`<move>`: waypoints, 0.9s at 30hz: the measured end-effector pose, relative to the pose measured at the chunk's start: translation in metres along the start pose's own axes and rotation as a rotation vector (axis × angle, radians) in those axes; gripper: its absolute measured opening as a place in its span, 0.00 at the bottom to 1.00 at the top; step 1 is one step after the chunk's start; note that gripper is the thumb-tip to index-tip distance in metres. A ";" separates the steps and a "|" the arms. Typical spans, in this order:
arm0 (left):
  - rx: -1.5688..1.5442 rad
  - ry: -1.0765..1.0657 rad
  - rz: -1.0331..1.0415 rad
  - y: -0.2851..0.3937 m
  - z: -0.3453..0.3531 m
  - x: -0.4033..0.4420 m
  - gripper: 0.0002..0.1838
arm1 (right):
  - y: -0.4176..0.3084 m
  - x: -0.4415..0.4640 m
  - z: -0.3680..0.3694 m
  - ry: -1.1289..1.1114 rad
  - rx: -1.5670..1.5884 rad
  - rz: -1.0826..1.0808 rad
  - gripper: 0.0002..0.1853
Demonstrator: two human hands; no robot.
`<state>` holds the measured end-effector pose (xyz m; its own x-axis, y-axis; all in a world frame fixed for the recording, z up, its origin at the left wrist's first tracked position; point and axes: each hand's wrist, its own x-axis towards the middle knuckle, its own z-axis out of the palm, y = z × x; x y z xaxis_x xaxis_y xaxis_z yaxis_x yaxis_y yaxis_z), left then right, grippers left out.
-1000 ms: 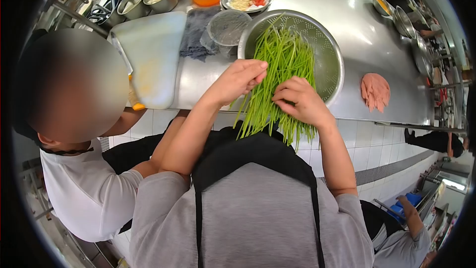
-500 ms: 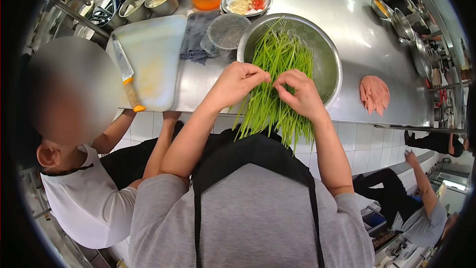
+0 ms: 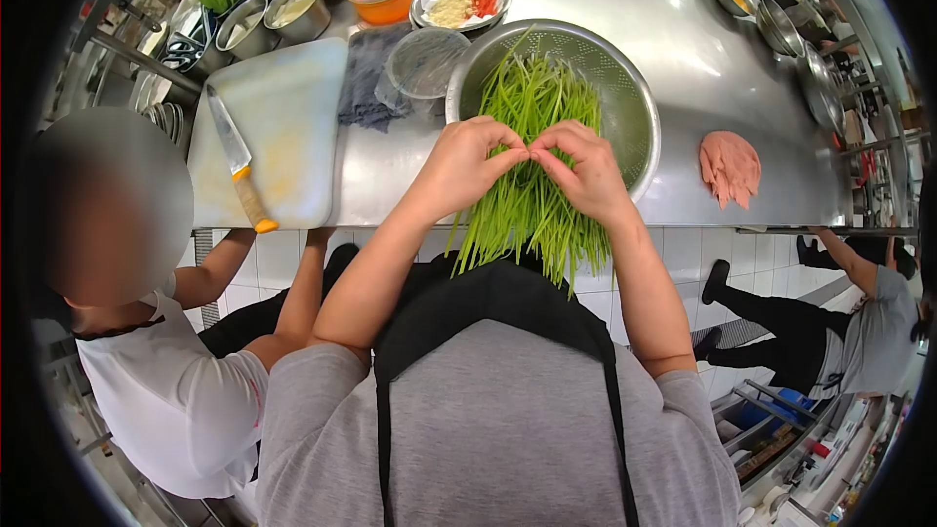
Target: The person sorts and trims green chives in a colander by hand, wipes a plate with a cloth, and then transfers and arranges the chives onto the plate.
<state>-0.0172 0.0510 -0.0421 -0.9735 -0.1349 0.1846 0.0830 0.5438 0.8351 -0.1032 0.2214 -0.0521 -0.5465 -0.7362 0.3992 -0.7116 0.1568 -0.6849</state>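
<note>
A bundle of long green garlic chives (image 3: 532,224) lies in a perforated metal colander (image 3: 652,127), its ends hanging over the table's front edge toward my apron. Above the chives, my left hand (image 3: 473,164) pinches thumb and forefinger together. Facing it, my right hand (image 3: 583,168) is pinched too, and the fingertips of both hands meet. Whatever is between them is too small to make out. Left of the colander sits a clear round plastic lid or tub (image 3: 427,62), beside a dark grey cloth (image 3: 369,88).
A knife (image 3: 239,156) lies on the white cutting board (image 3: 298,127). Behind are metal tubs, an orange container (image 3: 381,5) and a bowl of chopped garlic and red pepper (image 3: 463,2). A limp pink thing (image 3: 729,169) lies right. A person in white (image 3: 166,371) stands close left.
My fingertips, apart before, now touch each other over the chives. The view has shifted slightly, and a person at the right has moved farther along the floor.
</note>
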 end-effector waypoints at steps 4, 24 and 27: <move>-0.275 -0.113 -0.085 -0.011 0.004 0.001 0.08 | 0.000 -0.001 -0.001 -0.056 0.125 0.075 0.04; -0.298 -0.159 -0.271 -0.025 -0.015 0.006 0.26 | 0.012 0.023 0.005 -0.010 -0.050 -0.122 0.06; -0.035 -0.148 -0.121 -0.014 -0.010 0.009 0.27 | 0.013 0.027 0.007 0.009 -0.067 -0.113 0.05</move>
<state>-0.0252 0.0336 -0.0471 -0.9973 -0.0729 0.0051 -0.0322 0.5018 0.8644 -0.1243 0.1990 -0.0540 -0.4648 -0.7457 0.4774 -0.7968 0.1172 -0.5928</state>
